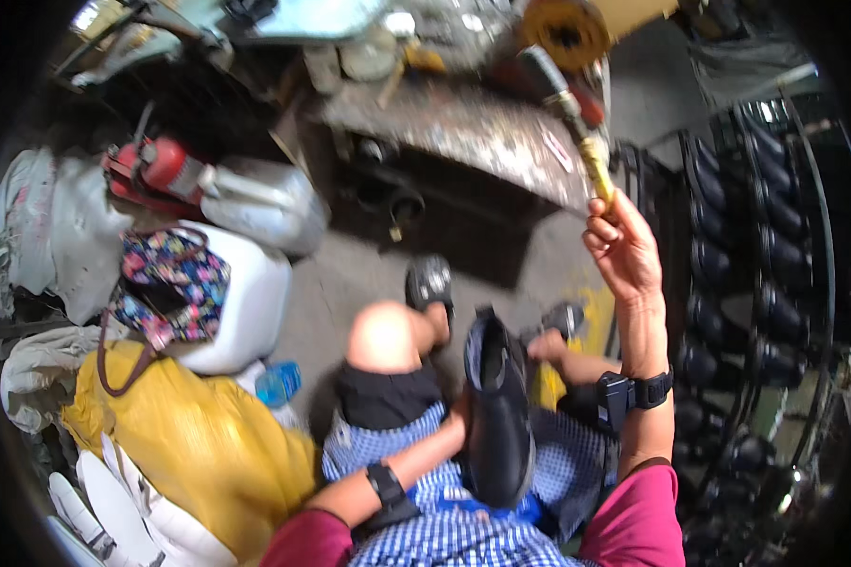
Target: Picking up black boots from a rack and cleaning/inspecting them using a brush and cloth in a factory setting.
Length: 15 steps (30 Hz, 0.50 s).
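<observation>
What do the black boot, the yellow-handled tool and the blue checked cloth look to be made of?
Black boot: probably leather or a synthetic lookalike, given its smooth surface and soft sheen.
Yellow-handled tool: handle perhaps painted or taped, judging by its blotchy yellow; blur leaves the core material open.
Blue checked cloth: likely woven fabric, matt, with soft folds.

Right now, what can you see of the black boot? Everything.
The black boot is ankle-high, smooth and leather-like, with a greyish lining showing in its open top and a tab at the rim. Its toe points toward the person. The left hand meets its left side, fingers hidden. Whether it touches the checked cloth below is unclear.
</observation>
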Motion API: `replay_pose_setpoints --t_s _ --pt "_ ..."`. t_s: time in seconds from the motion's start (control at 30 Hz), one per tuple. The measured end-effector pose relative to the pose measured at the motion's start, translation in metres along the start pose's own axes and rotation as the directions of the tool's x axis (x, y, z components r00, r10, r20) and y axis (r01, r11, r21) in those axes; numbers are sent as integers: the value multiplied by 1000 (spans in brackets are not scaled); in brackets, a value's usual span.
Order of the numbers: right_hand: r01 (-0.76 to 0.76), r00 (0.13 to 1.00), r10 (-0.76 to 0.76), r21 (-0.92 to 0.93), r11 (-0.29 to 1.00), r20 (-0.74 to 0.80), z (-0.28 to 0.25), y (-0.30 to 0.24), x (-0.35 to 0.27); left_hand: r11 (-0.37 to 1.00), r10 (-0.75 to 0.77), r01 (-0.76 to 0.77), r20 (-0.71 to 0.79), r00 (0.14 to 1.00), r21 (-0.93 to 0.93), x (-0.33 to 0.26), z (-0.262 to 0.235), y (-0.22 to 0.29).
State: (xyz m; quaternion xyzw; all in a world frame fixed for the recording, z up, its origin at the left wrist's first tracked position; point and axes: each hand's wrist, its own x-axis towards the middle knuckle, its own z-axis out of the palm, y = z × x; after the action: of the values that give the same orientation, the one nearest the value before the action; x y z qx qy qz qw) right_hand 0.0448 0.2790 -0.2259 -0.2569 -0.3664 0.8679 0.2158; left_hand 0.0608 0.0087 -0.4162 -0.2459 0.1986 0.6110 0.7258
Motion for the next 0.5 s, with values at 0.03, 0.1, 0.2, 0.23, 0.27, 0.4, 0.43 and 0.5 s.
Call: replay_pose_setpoints --t_s 0.03,0.1,0.2,0.23,0.27,0.4,0.43,0.5 --pt "32 999 -32 -39 999 3 -3 -2 -29 999 -15 14 -17 1000 -52 -1 -3 -18" --pt "88 996 -86 -135 987 22 -22 -5 -85 991 -34 30 -27 999 -128 4 1 -42" --pt "58 989 -96 -291 955 -116 -47 11 -162 952 -109 151 165 980 -266 -1 -1 -55" --pt "34 985 -82 -296 955 -151 -54 21 -184 950 -125 165 163 979 -266 -9 -5 -59" --pt "15 980 -74 -301 953 -186 -61 31 -205 948 -141 182 165 976 -262 -10 -4 -60" --pt "-55 968 -54 -419 906 -245 -80 58 -269 943 -194 233 177 965 -235 -12 1 -64" --pt "-70 968 -44 -436 897 -246 -87 62 -280 943 -204 243 181 962 -227 -12 2 -63" --pt "-89 964 -40 -464 881 -261 -92 67 -297 942 -227 264 185 956 -206 -12 4 -61"
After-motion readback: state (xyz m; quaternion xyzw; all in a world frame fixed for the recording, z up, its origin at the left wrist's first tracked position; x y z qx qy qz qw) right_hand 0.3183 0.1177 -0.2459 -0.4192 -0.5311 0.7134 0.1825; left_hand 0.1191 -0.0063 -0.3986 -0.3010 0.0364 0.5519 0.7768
